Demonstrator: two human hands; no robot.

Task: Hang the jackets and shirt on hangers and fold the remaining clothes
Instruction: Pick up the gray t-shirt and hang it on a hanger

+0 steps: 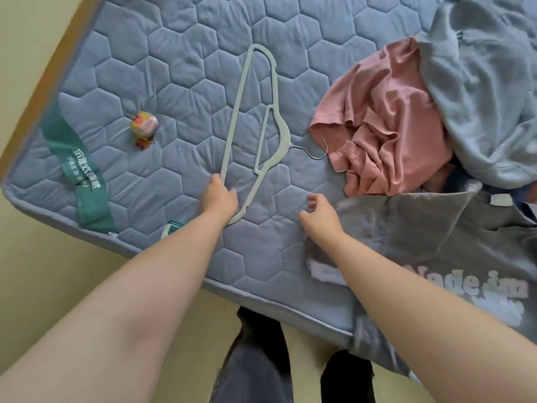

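**Position of the items.** The hanger [284,134] lies flat on the bed [174,53], its long bar toward the left and its wire hook [312,157] pointing at the crumpled pink shirt [386,126], which the hook tip almost touches. A blue-grey garment [488,82] is heaped behind the shirt and partly over it. A grey garment with white lettering [421,228] is spread at the near right edge of the bed and hangs over the side.

**State of the hands.** The left hand [220,196] grips the near end of the hanger, thumb on one side and fingers curled over the corner where bar and shoulder meet. The right hand [319,210] hovers just above the bed beside the grey garment, fingers loosely curled, holding nothing.

**Handling properties (estimated).**
- Hanger: thin, probably light plastic, rigid enough to lift by one corner. It will likely swing from that hold. A grip at the neck below the hook should give better control.
- Hook: thin wire. It may snag loose fabric lying close to it.
- Clothes: soft, limp, not fragile. They will sag and bunch wherever unsupported.

**Recommended hold points.** Take a garment at the collar or at both shoulder seams so the neck opening spreads. Feed one hanger shoulder in at a time.
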